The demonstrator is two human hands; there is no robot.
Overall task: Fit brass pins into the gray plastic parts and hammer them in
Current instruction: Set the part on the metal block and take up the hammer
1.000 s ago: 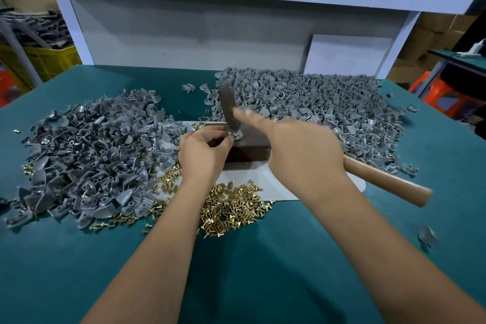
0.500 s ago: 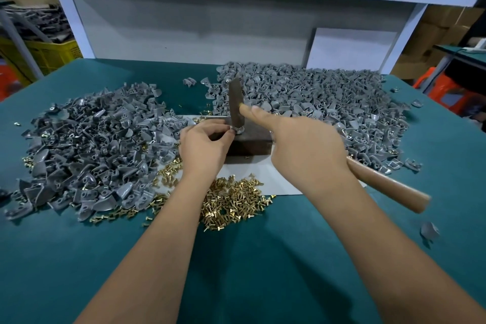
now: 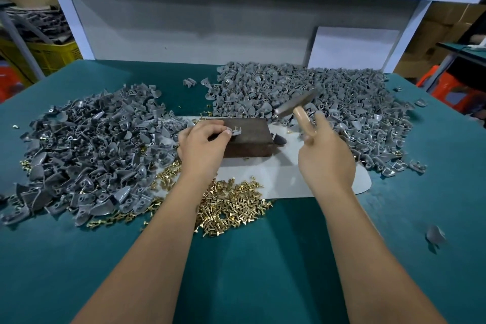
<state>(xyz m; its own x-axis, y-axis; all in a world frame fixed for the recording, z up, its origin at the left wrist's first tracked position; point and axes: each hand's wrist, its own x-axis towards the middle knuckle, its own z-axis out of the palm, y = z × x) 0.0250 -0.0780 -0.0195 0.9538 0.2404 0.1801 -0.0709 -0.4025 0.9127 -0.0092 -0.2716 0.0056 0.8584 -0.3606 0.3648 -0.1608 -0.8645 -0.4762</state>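
The gray part [image 3: 236, 131] lies on the block [image 3: 249, 139], pinched at its edge by the left hand [image 3: 202, 144], so an off-line blow from the hammer [image 3: 295, 105], gripped by its handle and raised in the right hand [image 3: 324, 158], could strike fingertips or bend the pin.

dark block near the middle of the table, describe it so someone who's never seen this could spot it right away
Start at the green table, with gray plastic parts heaped left and far right. Between the heaps lies a white sheet, and the dark block sits on it, just beyond the brass pins. It is the only solid, dark brown, box-shaped thing there, with the left hand holding a single gray part on top.
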